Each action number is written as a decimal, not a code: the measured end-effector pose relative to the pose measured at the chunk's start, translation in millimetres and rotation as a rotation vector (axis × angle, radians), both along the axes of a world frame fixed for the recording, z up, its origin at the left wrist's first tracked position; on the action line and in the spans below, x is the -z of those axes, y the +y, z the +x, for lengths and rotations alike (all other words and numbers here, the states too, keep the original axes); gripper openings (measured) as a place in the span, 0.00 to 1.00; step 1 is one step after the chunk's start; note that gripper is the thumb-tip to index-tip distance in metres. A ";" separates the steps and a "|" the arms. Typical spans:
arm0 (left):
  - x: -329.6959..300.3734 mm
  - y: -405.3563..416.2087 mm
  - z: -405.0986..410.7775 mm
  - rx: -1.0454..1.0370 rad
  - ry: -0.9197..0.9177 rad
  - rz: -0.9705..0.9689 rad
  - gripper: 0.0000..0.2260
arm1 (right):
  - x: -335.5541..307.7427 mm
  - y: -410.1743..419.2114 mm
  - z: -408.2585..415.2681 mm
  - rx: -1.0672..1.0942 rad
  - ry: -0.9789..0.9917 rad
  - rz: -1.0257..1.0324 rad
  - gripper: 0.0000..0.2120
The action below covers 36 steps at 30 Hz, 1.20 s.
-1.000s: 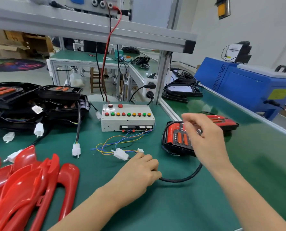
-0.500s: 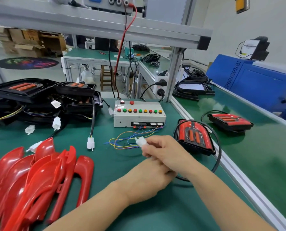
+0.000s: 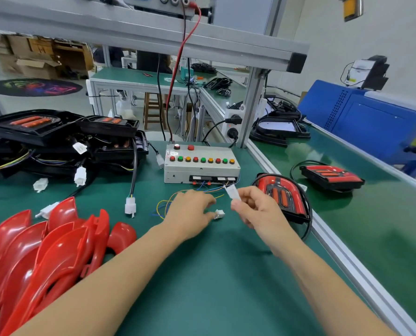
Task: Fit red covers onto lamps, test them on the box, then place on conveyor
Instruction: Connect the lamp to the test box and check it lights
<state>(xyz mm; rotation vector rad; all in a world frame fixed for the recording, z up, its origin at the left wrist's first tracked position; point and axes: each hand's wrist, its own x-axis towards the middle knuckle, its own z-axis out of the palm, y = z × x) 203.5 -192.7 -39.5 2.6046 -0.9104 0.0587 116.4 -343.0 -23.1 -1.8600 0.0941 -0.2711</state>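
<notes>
I see the covered lamp (image 3: pixel 282 198) lying just right of the test box (image 3: pixel 201 167) on the worktop (image 3: pixel 202 275). My right hand (image 3: pixel 258 209) pinches a white connector (image 3: pixel 232 191) before the box; my left hand (image 3: pixel 190 212) grips another plug (image 3: pixel 219 213) beside it.

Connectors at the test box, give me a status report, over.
Right hand pinches one white connector. Left hand touches the other connector on the mat. Unmated. Covered lamp beside test box.
</notes>
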 end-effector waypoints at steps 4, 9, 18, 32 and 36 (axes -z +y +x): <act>7.6 -7.0 -2.5 -0.031 0.011 -0.008 0.10 | 3.3 -4.3 -3.8 0.047 -0.004 -0.319 0.13; 0.5 9.4 2.3 -0.071 0.332 -0.488 0.07 | 3.2 -14.3 -6.4 0.025 0.068 -0.369 0.04; -20.6 28.9 0.1 0.034 0.608 -0.718 0.11 | -3.1 -10.3 -0.4 -0.006 0.038 -0.391 0.05; -19.6 34.2 2.1 0.139 0.656 -0.574 0.06 | -6.0 -2.3 -7.1 -0.054 -0.057 -0.586 0.06; -20.8 33.7 3.0 0.167 0.708 -0.688 0.06 | -8.0 1.1 -6.5 -0.014 -0.100 -0.509 0.06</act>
